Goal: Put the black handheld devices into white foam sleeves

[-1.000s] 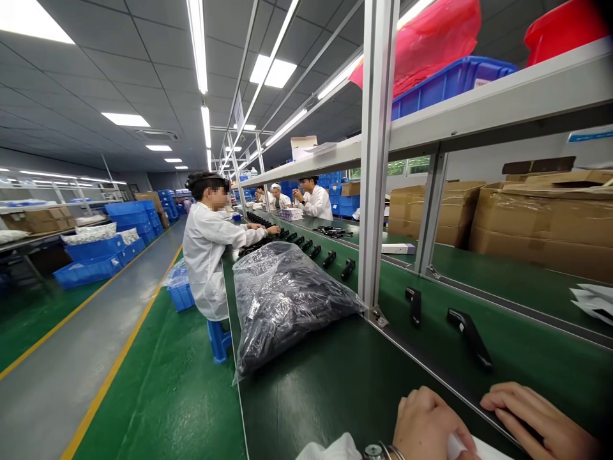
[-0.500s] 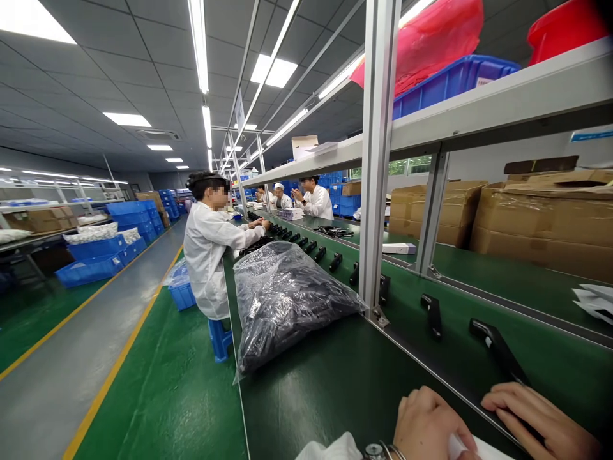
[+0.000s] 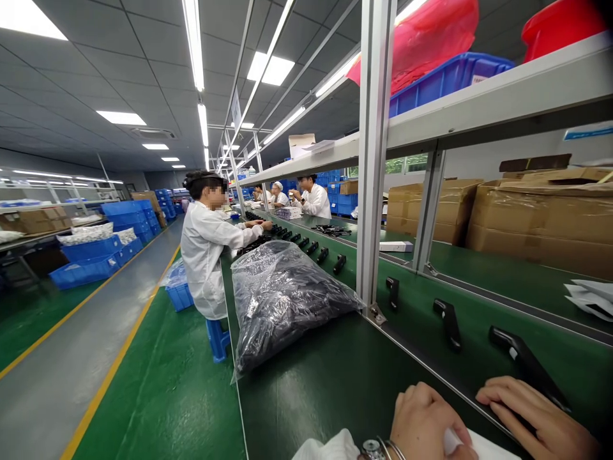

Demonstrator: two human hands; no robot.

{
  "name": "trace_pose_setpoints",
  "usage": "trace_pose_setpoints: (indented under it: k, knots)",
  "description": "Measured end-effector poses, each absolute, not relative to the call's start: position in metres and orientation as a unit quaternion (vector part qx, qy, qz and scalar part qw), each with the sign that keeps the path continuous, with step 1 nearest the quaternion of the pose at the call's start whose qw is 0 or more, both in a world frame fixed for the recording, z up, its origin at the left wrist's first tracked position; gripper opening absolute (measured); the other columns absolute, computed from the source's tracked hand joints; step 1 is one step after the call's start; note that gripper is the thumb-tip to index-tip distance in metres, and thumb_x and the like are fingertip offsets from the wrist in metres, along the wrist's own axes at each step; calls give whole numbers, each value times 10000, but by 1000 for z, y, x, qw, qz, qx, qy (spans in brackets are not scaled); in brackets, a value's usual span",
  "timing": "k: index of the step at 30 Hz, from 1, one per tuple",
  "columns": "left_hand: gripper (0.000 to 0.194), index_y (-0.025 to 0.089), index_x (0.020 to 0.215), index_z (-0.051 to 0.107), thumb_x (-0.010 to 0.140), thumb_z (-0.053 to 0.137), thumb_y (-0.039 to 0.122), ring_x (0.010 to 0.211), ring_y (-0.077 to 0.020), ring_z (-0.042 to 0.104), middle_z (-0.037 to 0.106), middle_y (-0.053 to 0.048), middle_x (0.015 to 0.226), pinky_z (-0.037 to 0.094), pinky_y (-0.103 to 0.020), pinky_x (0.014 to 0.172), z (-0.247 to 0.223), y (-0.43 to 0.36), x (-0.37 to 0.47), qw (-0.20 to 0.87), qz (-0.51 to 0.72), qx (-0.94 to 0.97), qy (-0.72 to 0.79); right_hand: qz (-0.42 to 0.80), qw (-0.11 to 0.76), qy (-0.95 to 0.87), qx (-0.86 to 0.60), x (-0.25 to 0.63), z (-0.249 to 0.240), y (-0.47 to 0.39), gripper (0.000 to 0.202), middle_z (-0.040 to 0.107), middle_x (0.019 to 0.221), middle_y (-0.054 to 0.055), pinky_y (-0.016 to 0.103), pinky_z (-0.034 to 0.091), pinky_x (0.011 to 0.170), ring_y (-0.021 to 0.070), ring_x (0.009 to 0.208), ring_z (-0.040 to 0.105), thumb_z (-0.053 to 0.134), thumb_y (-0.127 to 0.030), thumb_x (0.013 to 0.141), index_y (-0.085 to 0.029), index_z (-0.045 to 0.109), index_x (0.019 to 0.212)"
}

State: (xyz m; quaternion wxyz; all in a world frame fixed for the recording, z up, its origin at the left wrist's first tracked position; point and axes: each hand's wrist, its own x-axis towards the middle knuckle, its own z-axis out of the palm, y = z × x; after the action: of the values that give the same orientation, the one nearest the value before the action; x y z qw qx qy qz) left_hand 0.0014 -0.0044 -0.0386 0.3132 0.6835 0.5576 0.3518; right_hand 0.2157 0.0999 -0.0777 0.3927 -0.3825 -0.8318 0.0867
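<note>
Clasps a partly cropped white item (image 3: 491, 445) in the left grip (image 3: 422, 418), with the right grip's (image 3: 539, 409) hold impossible to tell and indistinct dark pieces (image 3: 287, 319) bagged in clear plastic (image 3: 263, 254) ahead.

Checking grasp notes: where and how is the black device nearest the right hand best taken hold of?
Probably by the long handle of the black device, from above, on the side nearest the right hand: that slim, straight part slants toward the hand, while the bent head points away.
</note>
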Motion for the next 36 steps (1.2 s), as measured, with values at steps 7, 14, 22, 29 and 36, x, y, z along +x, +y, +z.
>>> trace_pose_setpoints:
  k: [7,14,22,29,36]
  knots:
    - [130,224,813,598,714,596,140,989,-206,521,542,-8,994,382,-380,918,-25,-10,1,286,353,696,556,134,278,-861,-403,210,-46,87,271,664,981,57,300,537,772,211,922,652,412,-361,950,-275,661,884]
    - [192,222,878,557,740,527,91,983,-200,507,535,-15,1024,385,-351,898,-15,-10,3,267,332,712,558,148,277,-856,-410,205,-29,79,261,641,971,53,350,509,790,220,941,607,385,-275,972,-263,637,904]
    - [198,217,911,568,734,649,253,928,-233,501,549,-10,946,343,-377,858,-12,-3,3,177,262,733,603,126,289,-816,-484,208,-26,90,228,627,1082,35,336,495,799,207,960,622,398,-264,946,-278,607,1038]
    - [173,203,715,538,875,474,188,817,-196,536,583,12,777,339,-339,798,-13,9,2,153,254,755,585,140,309,-687,-642,211,-23,139,439,547,1211,141,399,459,783,321,1051,588,556,-371,843,-197,502,1242]
    - [266,205,758,569,954,390,218,758,-188,529,590,2,753,355,-349,793,-11,5,0,129,263,773,564,316,401,-617,-599,219,-32,155,441,640,1011,116,405,510,754,260,865,675,461,-318,875,-175,405,1288]
